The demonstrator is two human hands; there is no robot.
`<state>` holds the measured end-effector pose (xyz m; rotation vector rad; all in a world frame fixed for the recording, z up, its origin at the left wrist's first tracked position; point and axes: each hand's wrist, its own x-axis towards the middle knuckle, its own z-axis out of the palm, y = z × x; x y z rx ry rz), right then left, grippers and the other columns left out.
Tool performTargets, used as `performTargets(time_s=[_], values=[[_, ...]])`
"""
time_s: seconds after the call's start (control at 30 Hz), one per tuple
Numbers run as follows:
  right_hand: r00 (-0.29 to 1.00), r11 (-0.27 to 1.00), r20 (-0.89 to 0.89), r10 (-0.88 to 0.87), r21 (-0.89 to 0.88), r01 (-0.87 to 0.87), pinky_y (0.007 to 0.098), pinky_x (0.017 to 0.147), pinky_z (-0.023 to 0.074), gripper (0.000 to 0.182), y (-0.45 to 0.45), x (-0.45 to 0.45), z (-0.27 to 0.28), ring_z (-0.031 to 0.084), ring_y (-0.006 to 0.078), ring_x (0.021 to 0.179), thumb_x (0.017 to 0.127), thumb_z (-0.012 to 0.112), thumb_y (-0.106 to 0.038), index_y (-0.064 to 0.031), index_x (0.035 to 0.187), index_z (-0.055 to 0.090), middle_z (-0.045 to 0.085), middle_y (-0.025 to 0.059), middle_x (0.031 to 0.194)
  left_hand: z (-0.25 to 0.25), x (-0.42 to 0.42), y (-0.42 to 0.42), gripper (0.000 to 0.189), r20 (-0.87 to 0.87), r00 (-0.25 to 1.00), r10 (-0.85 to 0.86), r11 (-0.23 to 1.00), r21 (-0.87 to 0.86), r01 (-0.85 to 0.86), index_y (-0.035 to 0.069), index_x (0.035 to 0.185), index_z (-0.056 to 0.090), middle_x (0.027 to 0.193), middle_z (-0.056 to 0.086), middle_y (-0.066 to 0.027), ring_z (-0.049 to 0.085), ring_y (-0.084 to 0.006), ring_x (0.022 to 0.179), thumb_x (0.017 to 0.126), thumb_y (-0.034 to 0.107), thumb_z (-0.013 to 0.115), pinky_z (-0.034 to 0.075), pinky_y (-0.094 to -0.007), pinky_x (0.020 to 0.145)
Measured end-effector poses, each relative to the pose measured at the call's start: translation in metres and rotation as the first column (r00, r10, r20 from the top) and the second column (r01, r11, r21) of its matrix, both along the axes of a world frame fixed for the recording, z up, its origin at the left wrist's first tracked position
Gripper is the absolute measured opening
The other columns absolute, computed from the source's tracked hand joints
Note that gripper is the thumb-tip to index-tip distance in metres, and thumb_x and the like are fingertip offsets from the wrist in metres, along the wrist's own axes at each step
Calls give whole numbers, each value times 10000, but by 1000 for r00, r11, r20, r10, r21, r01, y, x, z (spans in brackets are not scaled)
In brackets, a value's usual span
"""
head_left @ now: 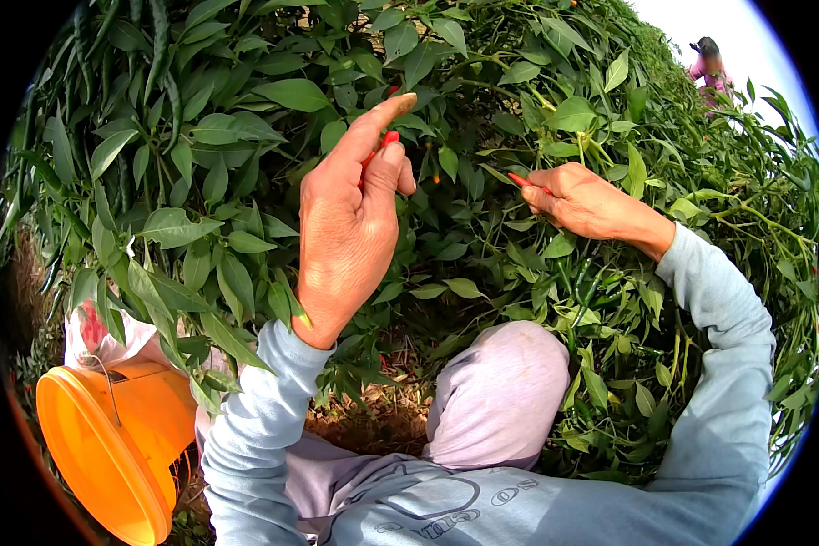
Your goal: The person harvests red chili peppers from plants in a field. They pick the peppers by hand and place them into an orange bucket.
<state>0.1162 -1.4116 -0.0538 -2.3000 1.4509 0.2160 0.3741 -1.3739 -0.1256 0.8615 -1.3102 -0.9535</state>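
My left hand (355,211) is raised among the leaves of the chili plants, its index finger stretched out. Red chili peppers (390,139) are held between its thumb and palm; how many cannot be told. To the right, my right hand (577,201) pinches a red chili pepper (519,179) between thumb and fingers, its tip pointing left. Leafy stems surround that hand. Green chili peppers (590,290) hang below my right wrist, and long dark green ones (160,41) hang at the upper left.
An orange plastic bucket (109,443) with a wire handle lies tilted at the lower left, beside a whitish plastic bag (109,341) with something red in it. My bent knee (498,396) is between the plants. Another person (712,75) in pink is far off at the upper right.
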Motion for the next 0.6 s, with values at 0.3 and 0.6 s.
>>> performTargets(time_s=[0.3,0.6], values=[[760,657,321,-566,732,180,192,355,315,416,-4,4,12,448,47,451,1005,480,-363,-38,749,523,678,183,856,-28,-17,10,291,-383,894,-234,858,350,375,15,1234,576,764,530,24,345,-4,513,991,158,503,249,-164,422],[661,561,383,-645,825,69,136,348,316,311,28,78,18,476,35,503,924,624,-248,21,1071,576,593,67,786,-7,45,114,306,-365,877,-311,867,270,420,6,1025,669,608,411,66,335,-19,517,994,284,545,257,-202,466]])
